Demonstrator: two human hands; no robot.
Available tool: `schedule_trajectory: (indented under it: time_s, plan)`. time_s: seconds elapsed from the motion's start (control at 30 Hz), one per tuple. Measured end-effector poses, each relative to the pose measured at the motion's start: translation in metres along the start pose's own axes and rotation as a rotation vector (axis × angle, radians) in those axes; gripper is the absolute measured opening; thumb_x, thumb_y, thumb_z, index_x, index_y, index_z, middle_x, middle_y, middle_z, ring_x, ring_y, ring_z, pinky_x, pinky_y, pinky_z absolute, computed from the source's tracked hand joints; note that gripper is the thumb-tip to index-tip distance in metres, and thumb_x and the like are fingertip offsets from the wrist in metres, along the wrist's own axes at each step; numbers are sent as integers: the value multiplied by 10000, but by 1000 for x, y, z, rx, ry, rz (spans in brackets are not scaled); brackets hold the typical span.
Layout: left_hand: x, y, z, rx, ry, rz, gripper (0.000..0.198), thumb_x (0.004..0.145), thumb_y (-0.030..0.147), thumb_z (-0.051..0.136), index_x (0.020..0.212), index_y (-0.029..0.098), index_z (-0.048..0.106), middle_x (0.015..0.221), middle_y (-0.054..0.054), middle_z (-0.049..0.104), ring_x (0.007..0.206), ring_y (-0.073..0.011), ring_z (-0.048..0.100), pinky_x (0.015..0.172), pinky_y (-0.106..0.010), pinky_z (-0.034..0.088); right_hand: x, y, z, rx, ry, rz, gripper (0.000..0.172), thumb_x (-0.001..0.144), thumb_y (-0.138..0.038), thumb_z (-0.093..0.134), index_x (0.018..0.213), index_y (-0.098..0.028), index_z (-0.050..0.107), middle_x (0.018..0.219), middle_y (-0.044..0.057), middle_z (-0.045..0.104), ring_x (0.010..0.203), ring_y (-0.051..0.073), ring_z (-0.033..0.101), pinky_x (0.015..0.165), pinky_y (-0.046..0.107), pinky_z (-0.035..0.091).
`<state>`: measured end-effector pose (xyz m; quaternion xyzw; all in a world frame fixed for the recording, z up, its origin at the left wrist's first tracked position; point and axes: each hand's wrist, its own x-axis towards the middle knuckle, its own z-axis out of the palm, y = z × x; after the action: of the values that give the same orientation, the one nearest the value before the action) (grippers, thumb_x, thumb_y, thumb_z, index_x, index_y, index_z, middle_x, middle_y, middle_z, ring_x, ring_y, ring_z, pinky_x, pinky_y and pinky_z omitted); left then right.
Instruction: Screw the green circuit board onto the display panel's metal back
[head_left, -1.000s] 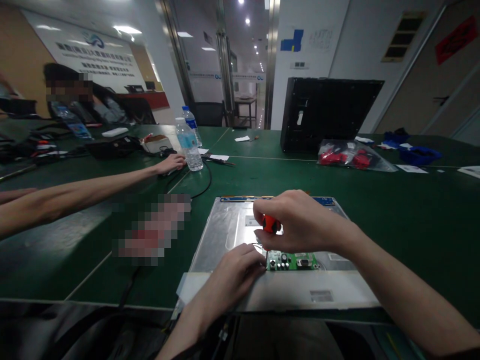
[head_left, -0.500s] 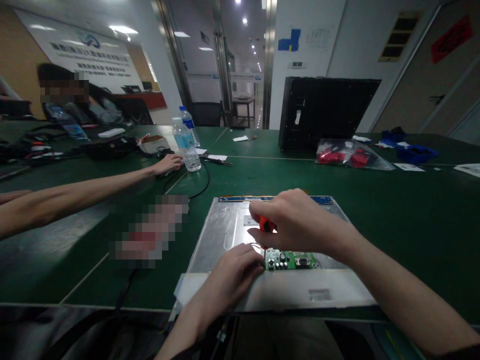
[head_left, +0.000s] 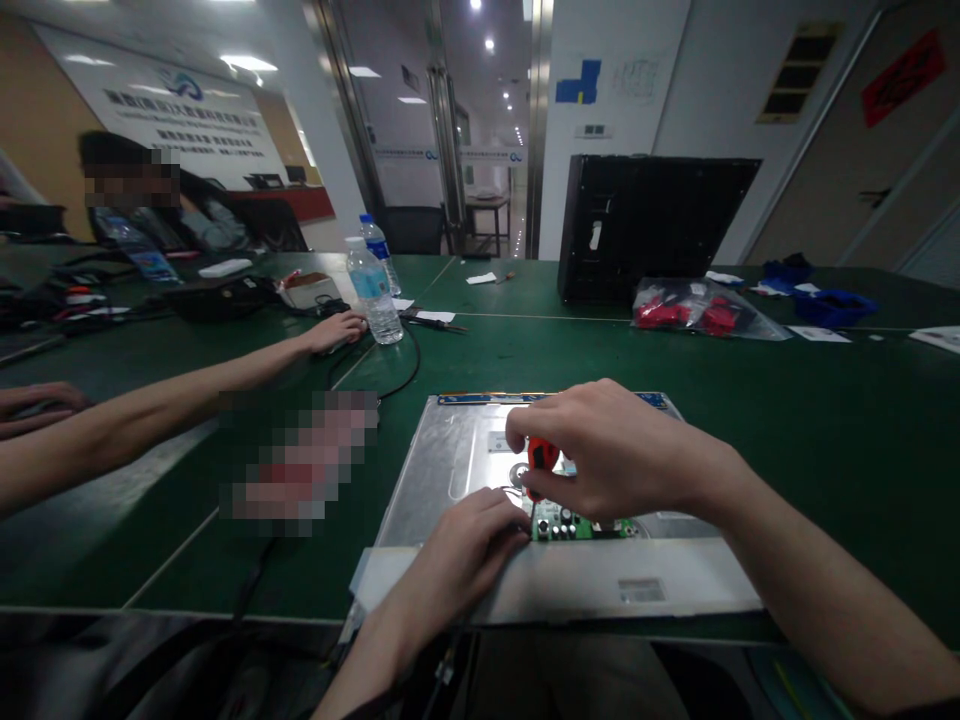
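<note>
My right hand [head_left: 615, 455] is closed round the red and black handle of a screwdriver [head_left: 541, 456]. The screwdriver points down, its thin shaft reaching the left edge of a green circuit board [head_left: 577, 524]. My left hand [head_left: 469, 535] lies by that edge, fingers pressed together near the screwdriver's tip; what they pinch, if anything, is hidden. Under both hands lies a flat silver display panel [head_left: 427, 470], a blue circuit strip [head_left: 480, 399] along its far edge and a pale band [head_left: 555, 588] along its near edge. My right hand covers part of the board.
On the left, a co-worker's arm [head_left: 187, 395] stretches to a hand beside a water bottle [head_left: 373, 295]. A black monitor [head_left: 652, 230] stands at the back, with a bag of red items [head_left: 697, 312] before it. A soldering iron [head_left: 442, 325] lies past the bottle.
My right hand has shifted slightly right and turned, so more of the screwdriver's handle and its shaft show. My left hand has stayed in place. Another hand at far left has come further into view.
</note>
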<state>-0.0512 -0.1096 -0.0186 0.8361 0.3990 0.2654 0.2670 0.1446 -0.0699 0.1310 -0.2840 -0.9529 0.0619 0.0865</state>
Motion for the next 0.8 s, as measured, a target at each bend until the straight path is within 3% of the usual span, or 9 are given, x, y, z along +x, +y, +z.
schedule_trajectory:
  time_s: [0.27, 0.5, 0.7, 0.8]
  plan:
    - [1, 4, -1, 15, 17, 2, 133, 915, 111, 523, 900, 196, 624, 920, -27, 648, 890, -182, 586, 762, -263, 420, 1, -1, 4, -144, 28, 47, 199, 865, -375, 636, 784, -197, 601, 645, -1, 633, 561, 125, 493, 527, 272, 189]
    - [0, 1, 0, 16, 11, -10, 125, 916, 125, 532, 919, 197, 634, 930, -31, 658, 894, -184, 592, 773, -265, 431, -2, -3, 0, -83, -19, 29, 162, 836, -243, 624, 979, -184, 575, 790, 19, 692, 630, 146, 555, 525, 265, 220]
    - [1, 0, 1, 52, 44, -3, 121, 890, 102, 547, 868, 195, 622, 897, -25, 656, 870, -179, 600, 744, -256, 434, 0, -4, 2, -109, -4, 63, 142, 872, -324, 619, 928, -203, 572, 695, -6, 665, 582, 144, 533, 531, 263, 214]
    - [1, 1, 0, 50, 37, -4, 120, 895, 115, 545, 883, 197, 631, 913, -29, 662, 878, -181, 602, 748, -259, 440, -1, -4, 1, -83, -5, 40, 150, 855, -319, 638, 911, -195, 574, 767, 10, 684, 626, 148, 548, 535, 259, 223]
